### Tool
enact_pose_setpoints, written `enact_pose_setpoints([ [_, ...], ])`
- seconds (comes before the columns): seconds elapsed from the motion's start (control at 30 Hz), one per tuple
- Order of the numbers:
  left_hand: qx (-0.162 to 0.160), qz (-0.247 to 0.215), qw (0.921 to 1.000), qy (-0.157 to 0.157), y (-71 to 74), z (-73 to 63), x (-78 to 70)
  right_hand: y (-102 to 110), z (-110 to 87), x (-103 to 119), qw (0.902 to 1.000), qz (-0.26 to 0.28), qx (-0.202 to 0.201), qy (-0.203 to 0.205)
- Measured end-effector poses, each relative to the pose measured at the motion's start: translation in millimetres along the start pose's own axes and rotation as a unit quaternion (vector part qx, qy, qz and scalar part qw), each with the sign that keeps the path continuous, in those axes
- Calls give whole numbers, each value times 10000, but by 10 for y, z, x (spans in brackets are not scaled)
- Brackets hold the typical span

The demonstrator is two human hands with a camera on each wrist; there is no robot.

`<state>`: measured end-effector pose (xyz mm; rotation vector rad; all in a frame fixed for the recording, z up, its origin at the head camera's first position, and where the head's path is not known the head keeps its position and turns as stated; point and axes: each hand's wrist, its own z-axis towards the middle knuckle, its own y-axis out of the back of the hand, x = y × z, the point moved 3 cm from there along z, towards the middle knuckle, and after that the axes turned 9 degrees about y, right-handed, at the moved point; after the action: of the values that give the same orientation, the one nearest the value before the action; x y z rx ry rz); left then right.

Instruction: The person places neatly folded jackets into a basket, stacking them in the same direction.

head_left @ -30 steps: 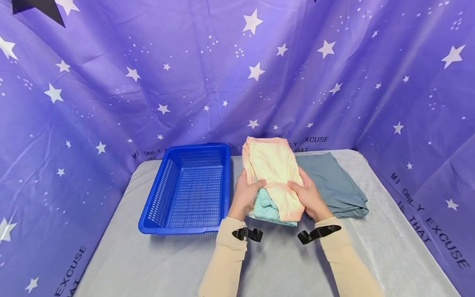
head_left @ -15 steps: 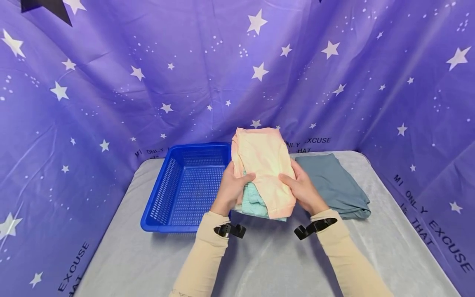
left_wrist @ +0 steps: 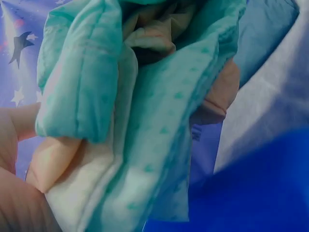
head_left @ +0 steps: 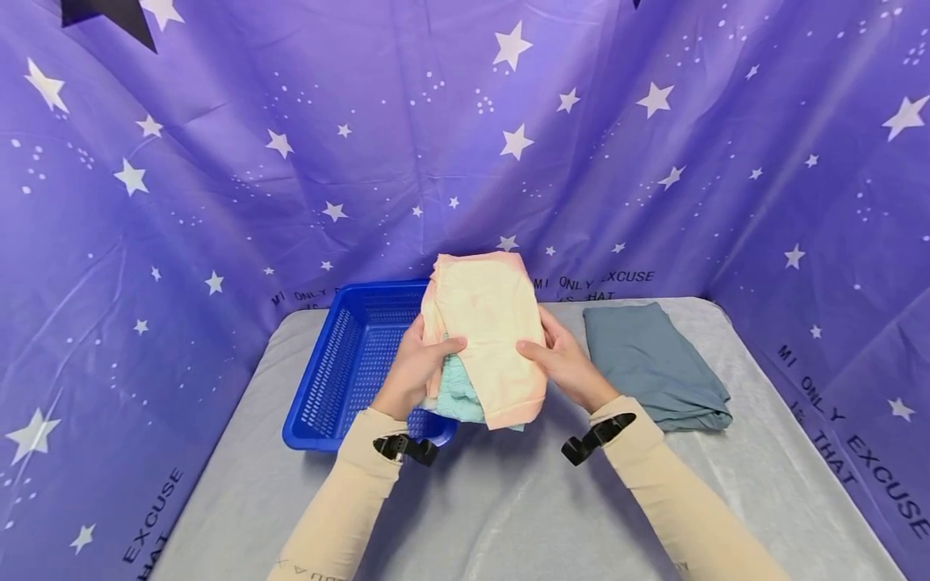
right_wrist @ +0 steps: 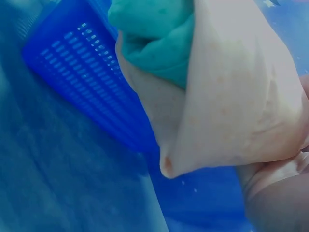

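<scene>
Both hands hold a folded bundle of clothes, pale peach (head_left: pixel 487 323) on the outside with a mint-green part (head_left: pixel 459 391) showing at its lower left. My left hand (head_left: pixel 414 367) grips the left side, thumb on top, and my right hand (head_left: pixel 570 363) grips the right side the same way. In the left wrist view, layered mint-green fabric (left_wrist: pixel 154 130) with small printed marks hangs open beside the fingers. The right wrist view shows the peach fabric (right_wrist: pixel 236 96) wrapped round the green. The bundle overlaps the right part of a blue plastic basket (head_left: pixel 312 387) in the head view.
A folded grey-blue garment (head_left: pixel 654 363) lies on the right of the table. The grey cloth-covered table (head_left: pixel 523 508) is enclosed by purple star-printed curtains (head_left: pixel 407 145) at the back and sides. Each wrist wears a black strap (head_left: pixel 599 436).
Both hands have carried the folded clothes leftward, from between the basket and the grey-blue garment to over the basket's right side. The basket and grey-blue garment stay in place.
</scene>
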<state>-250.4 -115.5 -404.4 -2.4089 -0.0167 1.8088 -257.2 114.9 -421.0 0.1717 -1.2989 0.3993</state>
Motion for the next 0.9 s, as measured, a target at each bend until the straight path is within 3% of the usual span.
enact_pose_setpoints([
  [0.6,-67,237,9993,298,698,-103,-95,-601,294,-83,9993,-218,275,-86],
  [0.9,193,392,9979,473,1050,-123,-112,-882,431,-171,9988,-87,401,-283],
])
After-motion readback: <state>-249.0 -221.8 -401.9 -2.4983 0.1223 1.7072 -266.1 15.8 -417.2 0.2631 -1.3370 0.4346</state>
